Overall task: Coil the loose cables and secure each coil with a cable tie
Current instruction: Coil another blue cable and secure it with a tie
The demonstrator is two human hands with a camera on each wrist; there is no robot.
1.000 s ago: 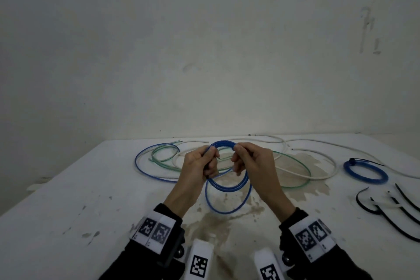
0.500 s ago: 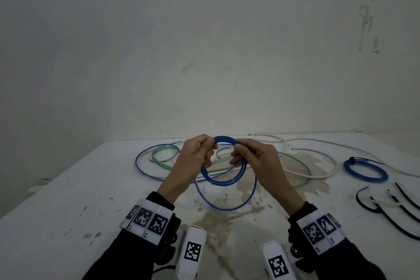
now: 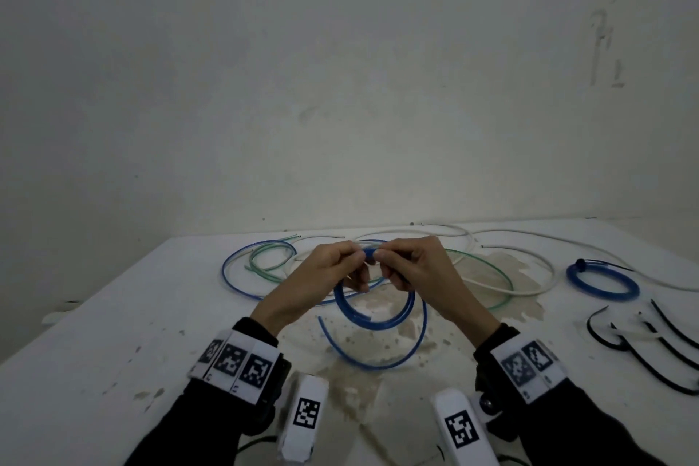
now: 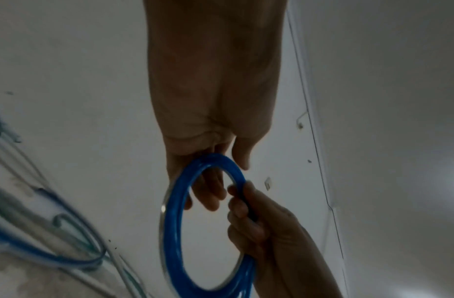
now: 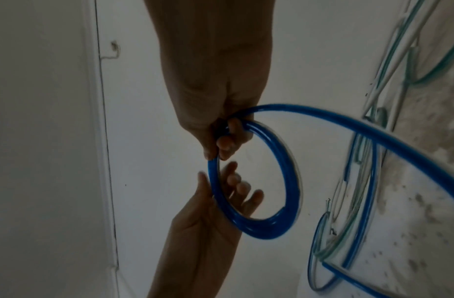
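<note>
Both hands are up over the counter (image 3: pixel 113 344), meeting at the top of a blue coil (image 3: pixel 372 316). The left hand (image 3: pixel 321 272) pinches the top of the coil, thumb above and fingers curled beneath it; in the right wrist view its fingers (image 5: pixel 242 189) lie loosely fanned behind the ring. The right hand (image 3: pixel 420 269) has its fingers wrapped round the strands on the coil's right side, thumb tip against the left hand's. The coil hangs in the air between the two hands, several turns bunched together, and a loose blue tail (image 3: pixel 374 363) sweeps down in a wider arc to the stained patch of counter below. Behind the hands lie a loose green cable (image 3: pixel 488 269), a white cable (image 3: pixel 529 291) and more blue cable (image 3: pixel 234 257) spread in open loops. Off to the right sits a finished blue coil (image 3: pixel 601 282) with a black tie cinched on it, flat on the counter. Near the right edge, black ties (image 3: pixel 643 356) and a white tie (image 3: pixel 635 331) lie in a loose heap.
</note>
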